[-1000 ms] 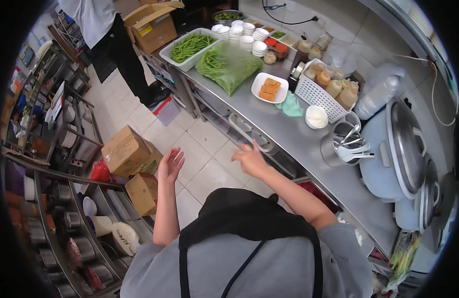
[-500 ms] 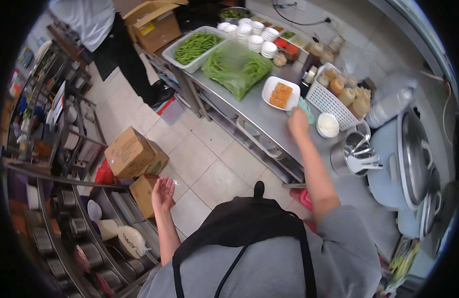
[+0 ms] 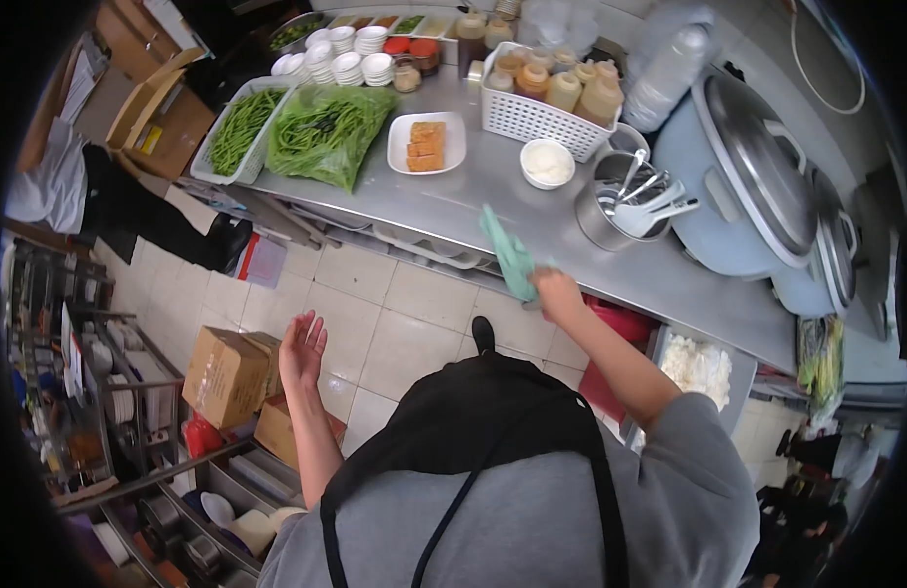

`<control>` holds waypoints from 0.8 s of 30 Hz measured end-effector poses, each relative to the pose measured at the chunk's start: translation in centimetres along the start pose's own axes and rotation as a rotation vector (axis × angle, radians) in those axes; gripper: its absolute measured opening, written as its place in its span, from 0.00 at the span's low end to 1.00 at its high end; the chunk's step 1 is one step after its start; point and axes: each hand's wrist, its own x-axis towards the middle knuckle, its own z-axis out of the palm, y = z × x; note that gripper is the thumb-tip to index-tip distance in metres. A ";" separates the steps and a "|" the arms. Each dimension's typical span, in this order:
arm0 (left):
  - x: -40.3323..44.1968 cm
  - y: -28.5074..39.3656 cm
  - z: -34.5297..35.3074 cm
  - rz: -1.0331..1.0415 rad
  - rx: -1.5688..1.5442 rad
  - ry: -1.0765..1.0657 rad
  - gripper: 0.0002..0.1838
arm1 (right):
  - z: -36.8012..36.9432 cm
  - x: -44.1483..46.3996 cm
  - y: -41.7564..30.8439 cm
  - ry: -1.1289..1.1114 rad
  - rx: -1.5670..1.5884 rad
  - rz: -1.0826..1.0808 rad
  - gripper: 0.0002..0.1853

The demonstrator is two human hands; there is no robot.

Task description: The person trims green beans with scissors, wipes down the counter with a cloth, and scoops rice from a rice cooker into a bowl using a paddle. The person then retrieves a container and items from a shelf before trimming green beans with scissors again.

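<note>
My right hand (image 3: pixel 555 294) is closed around one end of a green cloth (image 3: pixel 509 253), which hangs at the front edge of the steel counter (image 3: pixel 473 201). Palm up and fingers spread, my left hand (image 3: pixel 302 350) holds nothing and hovers over the floor to the left. On the counter beyond the cloth sits a white square dish (image 3: pixel 455 144) with golden-brown pieces of food (image 3: pixel 426 146). To its right are a small white bowl (image 3: pixel 547 165) of something white and a steel pot (image 3: pixel 599 223) of utensils.
Green beans (image 3: pixel 246 127) in a white basket and a bag of greens (image 3: pixel 321 127) occupy the counter's left. A white basket of bottles (image 3: pixel 537 125) and a large lidded cooker (image 3: pixel 748 167) stand right. Cardboard boxes (image 3: pixel 228 377) lie on the floor. Another person (image 3: pixel 110 196) stands at far left.
My right hand has drawn the green cloth off the counter, back toward my body. The view has turned right, showing a tray of white food below the counter. My left hand stays open.
</note>
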 end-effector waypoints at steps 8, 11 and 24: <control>1.5 -1.7 2.0 -0.091 0.054 -0.084 0.10 | -7.8 -4.8 2.6 0.122 0.668 0.551 0.15; 0.9 -2.2 2.3 -0.086 0.039 -0.081 0.10 | -2.5 -1.4 4.3 0.742 1.083 0.472 0.23; -2.6 -8.1 7.0 -0.103 0.150 -0.027 0.10 | 3.0 3.2 0.4 0.241 0.067 -0.194 0.27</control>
